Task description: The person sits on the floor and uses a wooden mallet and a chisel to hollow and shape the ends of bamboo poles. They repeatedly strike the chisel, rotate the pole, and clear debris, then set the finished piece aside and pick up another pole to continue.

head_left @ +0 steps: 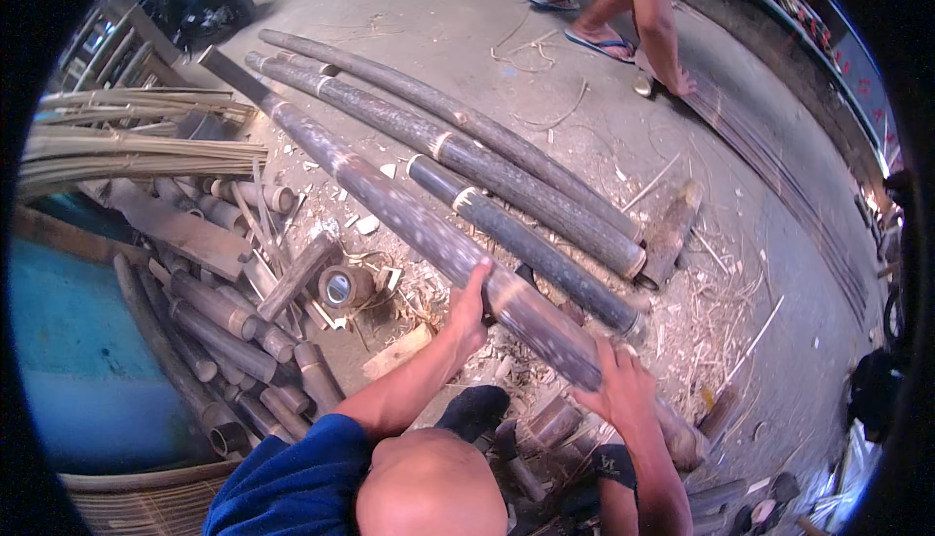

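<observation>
A long brown bamboo pole (409,220) with pale blotches slants across the middle, its far end up at the left. My left hand (470,310) is closed around its lower part, thumb on top and fingers partly hidden beneath. Near the pole's lower end, my right hand (623,382) grips it from the right side. Just beyond lies a shorter, darker bamboo pole (541,249). Two longer poles rest on the ground behind that one, a mottled grey-brown pole (390,112) and a thinner pole (506,132).
Cut bamboo pieces (219,307) pile up at left, below a bundle of split strips (136,156). Wood shavings (701,317) litter the floor. A squatting person's hand (679,83) touches long thin strips (769,166) at upper right. A motorcycle (209,5) stands at far left.
</observation>
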Available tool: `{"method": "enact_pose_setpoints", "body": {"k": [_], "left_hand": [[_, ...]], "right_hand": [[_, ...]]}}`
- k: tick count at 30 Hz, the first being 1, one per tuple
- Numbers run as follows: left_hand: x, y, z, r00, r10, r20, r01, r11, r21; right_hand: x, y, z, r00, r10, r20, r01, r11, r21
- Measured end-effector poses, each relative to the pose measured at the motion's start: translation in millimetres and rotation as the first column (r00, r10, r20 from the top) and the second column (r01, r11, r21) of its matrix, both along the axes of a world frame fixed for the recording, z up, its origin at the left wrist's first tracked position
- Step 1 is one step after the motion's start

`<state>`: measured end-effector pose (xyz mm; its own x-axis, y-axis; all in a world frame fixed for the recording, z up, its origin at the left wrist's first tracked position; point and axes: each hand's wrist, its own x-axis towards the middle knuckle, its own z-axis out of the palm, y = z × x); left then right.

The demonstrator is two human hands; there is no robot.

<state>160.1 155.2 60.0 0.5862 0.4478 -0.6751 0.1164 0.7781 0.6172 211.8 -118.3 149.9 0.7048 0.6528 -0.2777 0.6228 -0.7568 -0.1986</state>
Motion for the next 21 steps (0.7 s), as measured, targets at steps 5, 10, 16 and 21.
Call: {"method": "enact_pose_setpoints", "body": {"k": [5, 10, 16, 21], "left_hand": [[-4.9, 68.7, -15.8, 0.989, 0.148, -0.018, -0.142, 0.972, 0.187], [18.1, 135.7, -62.8, 0.984, 0.173, 0.042, -0.173, 0.985, 0.002], [27.5, 7.5, -78.4, 0.987, 0.140, 0.083, -0.135, 0.989, -0.064], [-3.6, -87.2, -47.2, 0.971, -0.232, 0.057, 0.238, 0.944, -0.226]], "right_hand": [[-12.2, -109.5, 23.4, 0.992, -0.117, -0.040, 0.111, 0.985, -0.129], [-28.4, -207.8, 33.5, 0.968, -0.213, 0.133, 0.239, 0.943, -0.232], [-41.7, -214.4, 29.7, 0.910, -0.401, 0.109, 0.411, 0.907, -0.095], [-34.2, -84.5, -5.8, 0.983, -0.155, 0.102, 0.142, 0.982, 0.127]]}}
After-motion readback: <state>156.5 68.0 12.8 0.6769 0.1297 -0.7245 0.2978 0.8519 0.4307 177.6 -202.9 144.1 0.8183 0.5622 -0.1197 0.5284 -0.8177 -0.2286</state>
